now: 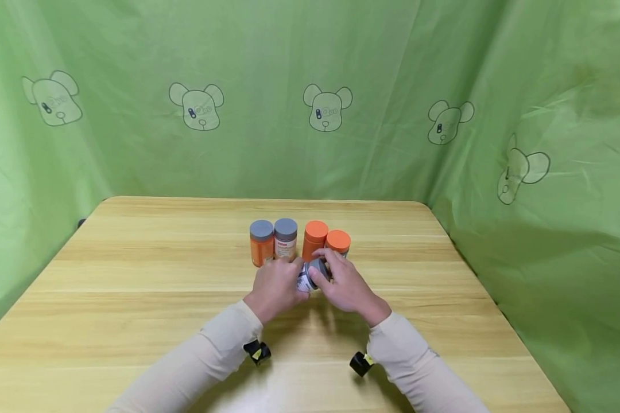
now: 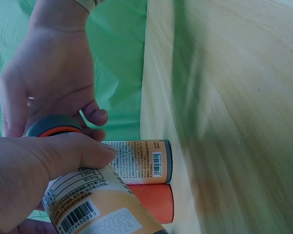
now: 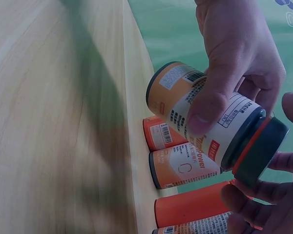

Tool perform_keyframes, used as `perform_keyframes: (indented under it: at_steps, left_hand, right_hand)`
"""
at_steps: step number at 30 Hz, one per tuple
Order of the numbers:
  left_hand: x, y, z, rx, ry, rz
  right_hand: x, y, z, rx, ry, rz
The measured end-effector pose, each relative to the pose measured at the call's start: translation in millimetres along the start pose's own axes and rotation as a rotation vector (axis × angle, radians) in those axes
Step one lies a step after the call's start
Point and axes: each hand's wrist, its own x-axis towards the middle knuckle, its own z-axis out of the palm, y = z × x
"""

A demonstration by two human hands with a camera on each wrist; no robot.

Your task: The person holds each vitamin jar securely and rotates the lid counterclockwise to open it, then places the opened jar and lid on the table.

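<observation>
One bottle (image 3: 224, 131): tilted, gripped by the left hand (image 1: 278, 288).
Right hand (image 1: 347, 288): curled round the cap (image 3: 263, 152).
Cap: turning step, apparently; next twist likely needs a steady bottle.

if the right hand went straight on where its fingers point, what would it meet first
Most likely the grey cap of the white-and-orange bottle in the left hand; the right hand is close around it, though contact is unclear.

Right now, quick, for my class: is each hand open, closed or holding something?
Left hand: closed, holding the bottle.
Right hand: fingers curled around the bottle's cap; how firmly cannot be told.
</observation>
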Motion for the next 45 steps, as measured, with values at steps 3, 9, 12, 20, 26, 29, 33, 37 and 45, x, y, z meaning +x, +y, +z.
perform_keyframes:
  at_steps: [3,9,12,20,26,29,33,37,45]
  left_hand:
    - [0.0,0.2,-0.3,0.001,-0.005,-0.001]
    - [0.0,0.1,-0.3,0.004,-0.016,-0.004]
    - [0.1,0.1,-0.4,0.004,-0.017,-0.005]
    - [0.8,0.4,-0.4,0.008,-0.017,-0.005]
    - [0.4,0.0,0.2,0.012,-0.017,-0.006]
    - [0.8,-0.2,0.1,0.012,-0.014,-0.006]
    - [1.3,-0.1,-0.6,0.009,-0.020,-0.011]
    - [1.7,-0.1,-1.8,0.004,-0.027,-0.011]
    - [1.6,-0.6,-3.7,0.005,-0.034,-0.009]
  right_hand:
    - [0.3,0.1,0.6,0.003,0.001,0.006]
    - [0.1,1.3,0.6,0.019,-0.020,-0.015]
    - [-0.5,1.8,0.2,0.022,-0.016,-0.028]
    - [0.7,1.8,2.6,-0.003,0.020,-0.008]
    - [0.3,1.9,3.3,0.012,0.019,0.000]
    - [0.0,1.5,2.0,0.021,0.013,-0.012]
    - [-0.3,0.9,1.1,0.022,0.004,-0.024]
    - [0.3,-0.1,1.8,0.003,0.004,-0.020]
    - [0.8,-1.1,2.9,0.002,-0.020,0.001]
